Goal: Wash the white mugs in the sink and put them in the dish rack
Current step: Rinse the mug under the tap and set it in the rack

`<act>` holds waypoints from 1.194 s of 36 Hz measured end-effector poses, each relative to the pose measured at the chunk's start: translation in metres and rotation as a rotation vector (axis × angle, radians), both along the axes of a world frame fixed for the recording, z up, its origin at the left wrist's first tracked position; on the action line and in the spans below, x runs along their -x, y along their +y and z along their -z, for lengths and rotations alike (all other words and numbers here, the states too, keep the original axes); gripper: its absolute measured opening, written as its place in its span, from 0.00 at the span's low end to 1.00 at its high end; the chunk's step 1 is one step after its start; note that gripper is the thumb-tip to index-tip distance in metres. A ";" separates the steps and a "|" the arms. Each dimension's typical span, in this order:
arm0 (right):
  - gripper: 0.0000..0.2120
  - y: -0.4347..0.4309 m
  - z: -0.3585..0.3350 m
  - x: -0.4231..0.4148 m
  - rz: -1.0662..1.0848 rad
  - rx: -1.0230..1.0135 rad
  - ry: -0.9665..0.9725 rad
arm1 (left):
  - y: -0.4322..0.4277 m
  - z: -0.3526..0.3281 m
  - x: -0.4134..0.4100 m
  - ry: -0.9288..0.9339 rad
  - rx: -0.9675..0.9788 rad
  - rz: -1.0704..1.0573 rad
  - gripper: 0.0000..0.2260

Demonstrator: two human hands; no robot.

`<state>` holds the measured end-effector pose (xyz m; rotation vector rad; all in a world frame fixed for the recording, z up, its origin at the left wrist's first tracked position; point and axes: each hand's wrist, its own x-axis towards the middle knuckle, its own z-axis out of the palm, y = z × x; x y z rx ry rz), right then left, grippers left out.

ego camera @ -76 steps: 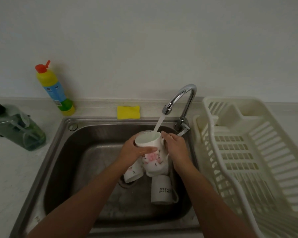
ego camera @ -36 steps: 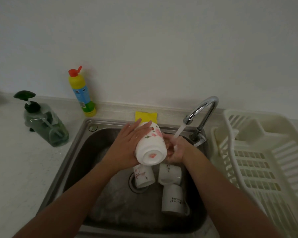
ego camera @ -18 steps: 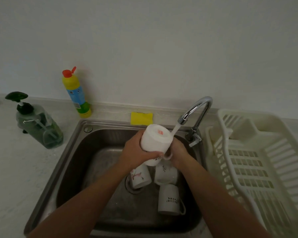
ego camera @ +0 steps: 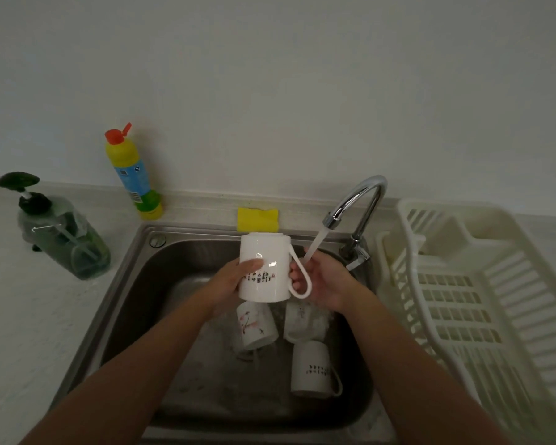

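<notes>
The left hand [ego camera: 235,281] grips the held mug [ego camera: 265,268] over the sink [ego camera: 126,284], with the thumb curled across the front of its wall. The mug is bottom up and its handle points to the right. On its side there are two short rows of small dark signs with some red, too small to read.

The right hand [ego camera: 326,281] is cupped just beside the handle, and its fingers [ego camera: 297,277] show through the loop. Whether they grip the handle I cannot tell. Water [ego camera: 316,242] from the tap [ego camera: 360,200] falls on this hand.

Three more mugs lie in the sink below. The flower mug [ego camera: 256,326] has a pink print, the blurred mug [ego camera: 304,322] is beside it, and the text mug [ego camera: 313,370] carries lines of dark letters that are not readable.

The rack [ego camera: 463,284] stands right of the sink. Behind the sink lies a yellow sponge [ego camera: 257,219]. At the left stand a yellow bottle [ego camera: 132,175], with a red cap and a blue label with a barcode, and a green dispenser [ego camera: 61,239].
</notes>
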<state>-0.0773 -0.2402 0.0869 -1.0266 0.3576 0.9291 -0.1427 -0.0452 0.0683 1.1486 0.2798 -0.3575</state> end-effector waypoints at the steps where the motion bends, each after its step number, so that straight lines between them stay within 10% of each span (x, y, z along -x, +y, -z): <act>1: 0.23 0.000 -0.001 0.000 -0.003 0.000 0.002 | 0.001 0.001 0.000 -0.009 0.018 0.019 0.37; 19: 0.19 0.001 0.012 -0.010 0.352 0.098 0.000 | -0.028 -0.016 -0.032 0.120 -0.458 -0.003 0.24; 31: 0.17 -0.004 0.004 -0.014 0.165 0.650 -0.343 | -0.040 -0.017 -0.045 0.275 -0.502 0.005 0.39; 43: 0.16 -0.014 0.032 -0.001 0.302 0.609 -0.111 | -0.067 -0.018 -0.036 0.111 -0.966 0.138 0.52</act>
